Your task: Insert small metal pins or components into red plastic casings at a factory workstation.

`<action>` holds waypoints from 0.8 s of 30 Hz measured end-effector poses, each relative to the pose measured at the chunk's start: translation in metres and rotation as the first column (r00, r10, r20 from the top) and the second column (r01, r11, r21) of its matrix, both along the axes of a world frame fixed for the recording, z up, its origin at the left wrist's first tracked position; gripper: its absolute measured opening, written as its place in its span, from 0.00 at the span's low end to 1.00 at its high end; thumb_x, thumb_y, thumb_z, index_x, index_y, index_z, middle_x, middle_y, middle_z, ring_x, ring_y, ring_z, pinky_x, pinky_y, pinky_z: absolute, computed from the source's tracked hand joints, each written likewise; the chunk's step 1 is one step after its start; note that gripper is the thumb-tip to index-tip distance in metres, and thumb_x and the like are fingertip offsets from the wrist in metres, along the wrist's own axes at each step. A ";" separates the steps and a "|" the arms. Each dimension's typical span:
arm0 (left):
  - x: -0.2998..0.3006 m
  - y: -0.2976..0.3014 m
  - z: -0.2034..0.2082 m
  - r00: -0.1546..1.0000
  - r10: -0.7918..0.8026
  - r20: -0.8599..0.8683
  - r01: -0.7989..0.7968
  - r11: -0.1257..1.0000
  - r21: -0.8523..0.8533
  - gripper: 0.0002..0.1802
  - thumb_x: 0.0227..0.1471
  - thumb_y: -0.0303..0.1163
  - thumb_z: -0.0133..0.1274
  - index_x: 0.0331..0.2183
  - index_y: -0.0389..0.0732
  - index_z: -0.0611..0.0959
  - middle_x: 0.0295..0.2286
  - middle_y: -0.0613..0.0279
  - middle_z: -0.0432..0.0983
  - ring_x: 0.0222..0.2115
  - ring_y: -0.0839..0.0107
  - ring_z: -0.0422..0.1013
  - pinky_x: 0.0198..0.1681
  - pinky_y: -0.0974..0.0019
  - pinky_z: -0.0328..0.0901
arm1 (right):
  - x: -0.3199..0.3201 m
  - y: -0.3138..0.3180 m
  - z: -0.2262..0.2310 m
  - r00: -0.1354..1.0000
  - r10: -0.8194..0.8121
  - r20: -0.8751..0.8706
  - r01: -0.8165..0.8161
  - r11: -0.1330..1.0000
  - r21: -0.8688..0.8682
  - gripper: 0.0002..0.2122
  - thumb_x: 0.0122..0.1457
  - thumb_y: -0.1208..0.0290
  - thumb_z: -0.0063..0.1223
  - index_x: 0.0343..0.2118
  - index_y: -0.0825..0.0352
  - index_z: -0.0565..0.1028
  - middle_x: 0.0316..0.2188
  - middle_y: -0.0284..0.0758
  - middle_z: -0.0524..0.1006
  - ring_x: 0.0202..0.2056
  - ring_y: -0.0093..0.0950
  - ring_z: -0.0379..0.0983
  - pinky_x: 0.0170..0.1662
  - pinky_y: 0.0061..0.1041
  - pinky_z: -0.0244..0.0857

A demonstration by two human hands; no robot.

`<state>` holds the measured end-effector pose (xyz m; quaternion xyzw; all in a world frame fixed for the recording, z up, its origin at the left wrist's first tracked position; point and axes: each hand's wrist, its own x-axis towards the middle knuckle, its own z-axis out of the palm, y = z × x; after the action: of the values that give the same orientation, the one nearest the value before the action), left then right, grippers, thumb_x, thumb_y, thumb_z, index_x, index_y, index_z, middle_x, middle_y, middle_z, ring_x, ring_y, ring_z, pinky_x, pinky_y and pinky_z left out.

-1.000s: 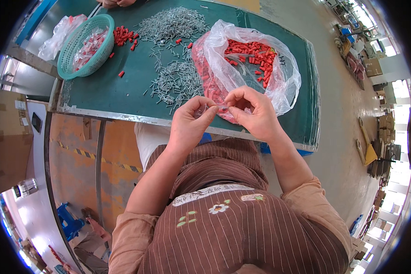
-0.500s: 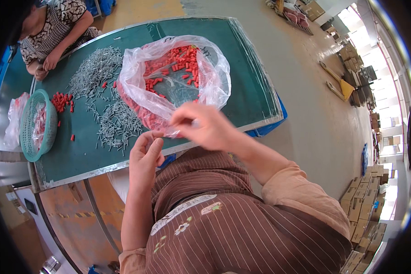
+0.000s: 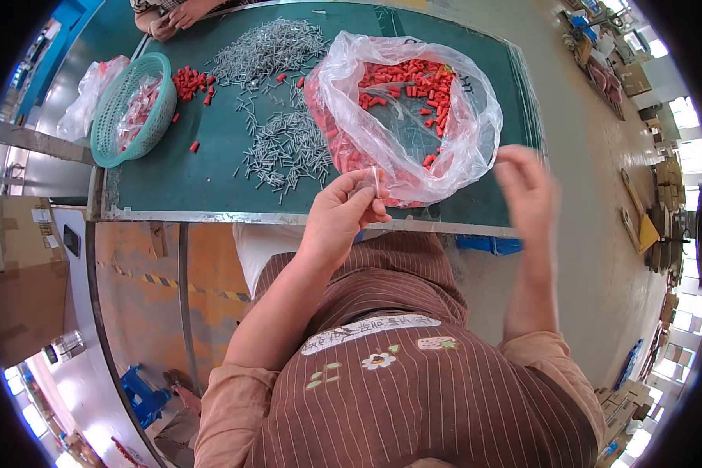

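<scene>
A green-topped table (image 3: 171,187) with a pale metal edge stands on a smooth, light workshop floor (image 3: 577,288), and the left hand (image 3: 339,207) is above its near edge. Its thumb and fingers are closed in a pinch on a small clear plastic piece (image 3: 376,181), which stands up from the fingertips. Just beyond and to the right of that hand, a large clear plastic bag (image 3: 476,168) lies with its mouth open, red caps (image 3: 425,78) heaped inside. The right hand (image 3: 532,187), fingers bent, is near the bag's right side; it is blurred, so I cannot tell whether it grips anything or touches the bag.

Beyond the left hand and a little to its left lies a loose spread of grey metal pins (image 3: 288,148), with a denser pile (image 3: 269,51) farther off. Well to the left of that hand, a tilted teal basket (image 3: 161,117) holds clear packets (image 3: 138,113) with red in them. A small red cluster (image 3: 189,80) lies just beside the basket. Farther out, a co-worker's hands (image 3: 187,12) are at the far edge.
</scene>
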<state>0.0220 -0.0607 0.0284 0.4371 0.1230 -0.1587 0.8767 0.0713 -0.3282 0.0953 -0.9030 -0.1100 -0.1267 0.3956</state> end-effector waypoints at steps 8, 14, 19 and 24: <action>-0.007 0.000 0.010 0.995 0.054 0.081 -0.058 0.998 0.038 0.28 0.60 0.27 0.45 0.59 0.36 0.60 0.45 0.52 0.72 0.41 0.68 0.73 0.39 0.64 0.73 | -0.009 0.126 -0.056 0.841 0.454 -0.295 -0.243 0.804 0.543 0.09 0.58 0.72 0.54 0.39 0.71 0.75 0.34 0.35 0.77 0.34 0.21 0.73 0.38 0.23 0.67; -0.009 0.025 0.012 0.995 0.069 -0.066 -0.086 0.948 -0.306 0.28 0.60 0.27 0.40 0.61 0.35 0.56 0.52 0.49 0.66 0.47 0.60 0.71 0.45 0.56 0.71 | 0.011 0.118 -0.041 0.766 0.508 -0.394 -0.123 0.717 0.686 0.06 0.60 0.77 0.50 0.37 0.72 0.76 0.34 0.33 0.78 0.35 0.19 0.73 0.41 0.19 0.68; -0.009 0.035 0.003 0.987 0.141 -0.075 -0.157 0.941 -0.300 0.27 0.58 0.25 0.42 0.58 0.32 0.61 0.46 0.53 0.70 0.38 0.70 0.72 0.40 0.65 0.69 | 0.017 0.125 -0.031 0.756 0.527 -0.389 -0.242 0.777 0.581 0.13 0.56 0.83 0.52 0.45 0.71 0.74 0.33 0.32 0.77 0.34 0.18 0.73 0.39 0.16 0.68; -0.009 0.054 -0.016 0.993 0.113 -0.045 -0.121 0.932 -0.341 0.21 0.56 0.26 0.47 0.52 0.32 0.70 0.30 0.67 0.68 0.23 0.81 0.59 0.25 0.75 0.58 | 0.016 0.139 -0.015 0.709 0.555 -0.435 -0.306 0.798 0.520 0.18 0.53 0.84 0.54 0.49 0.68 0.72 0.29 0.30 0.76 0.30 0.15 0.71 0.34 0.15 0.65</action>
<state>0.0127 -0.0063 0.0121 0.2676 0.1298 -0.1306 0.9458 0.0873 -0.1887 0.0799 -0.7413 -0.1708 0.2257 0.6086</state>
